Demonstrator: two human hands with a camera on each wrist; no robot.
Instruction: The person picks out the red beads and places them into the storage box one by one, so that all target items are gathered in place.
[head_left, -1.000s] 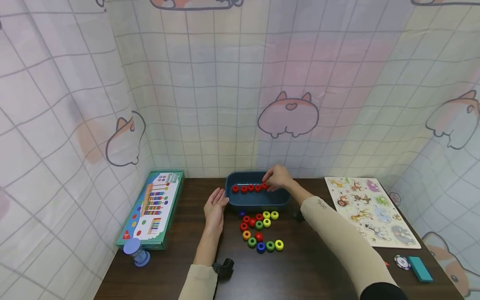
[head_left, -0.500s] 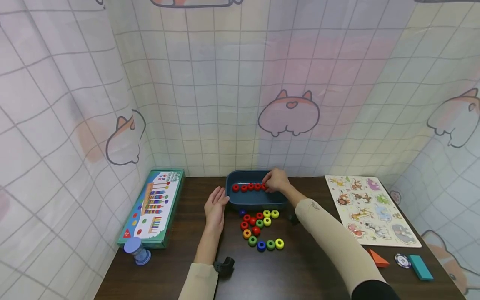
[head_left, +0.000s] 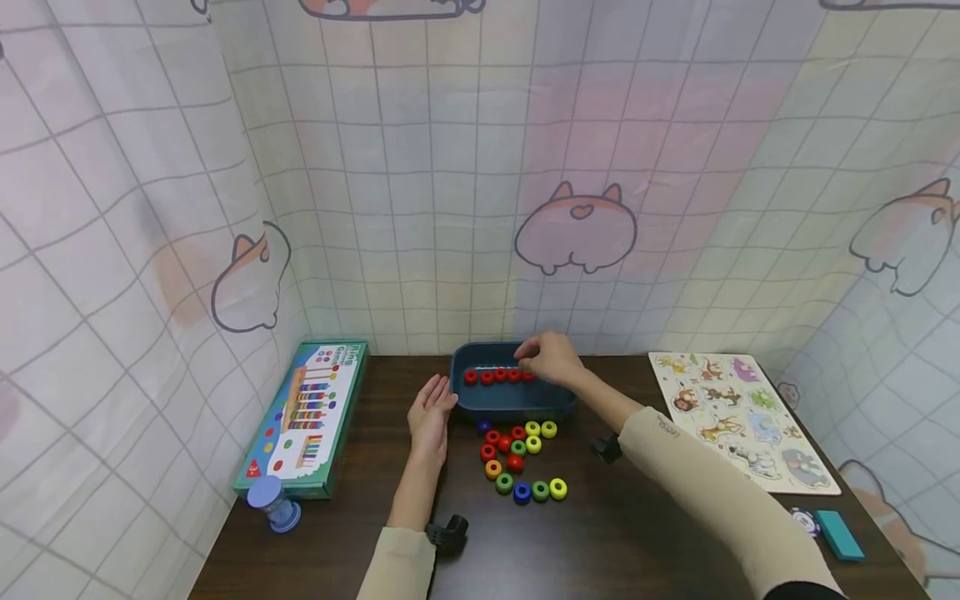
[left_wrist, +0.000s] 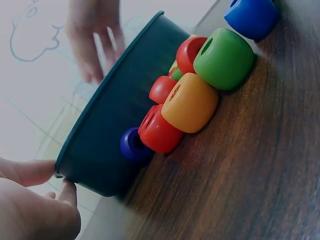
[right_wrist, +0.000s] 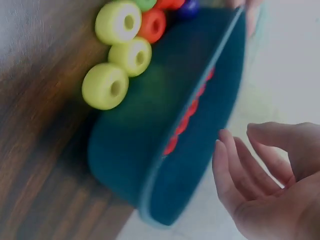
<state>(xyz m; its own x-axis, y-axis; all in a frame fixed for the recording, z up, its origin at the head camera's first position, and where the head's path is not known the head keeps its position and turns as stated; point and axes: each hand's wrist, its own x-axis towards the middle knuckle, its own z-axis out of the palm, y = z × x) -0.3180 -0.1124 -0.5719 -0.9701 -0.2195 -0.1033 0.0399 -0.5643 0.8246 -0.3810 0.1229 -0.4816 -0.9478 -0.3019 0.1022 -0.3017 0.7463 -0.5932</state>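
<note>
A dark blue-green plastic bin (head_left: 517, 407) stands near the back of the table, with a row of several red beads (head_left: 500, 374) inside it. My left hand (head_left: 429, 427) lies against the bin's left end, palm turned up and fingers extended, its fingertips touching the rim in the left wrist view. Over the right part of the bin is my right hand (head_left: 553, 360); the right wrist view shows its fingers (right_wrist: 230, 170) loosely bent with nothing between them. In front of the bin lie loose beads, among them an orange bead (left_wrist: 190, 102), a green bead (left_wrist: 225, 59) and yellow beads (right_wrist: 105, 86).
At the left is a boxed ring game (head_left: 311, 417), with a small blue hourglass-shaped object (head_left: 273, 503) before it. An animal puzzle board (head_left: 742, 421) lies at the right. Nearer the right edge are a poker chip (head_left: 806, 522) and a teal block (head_left: 840, 535).
My right hand has let go of the red bead at the row's right end and risen up and slightly left. One loose red bead has rolled back towards the others. The left hand stays put.
</note>
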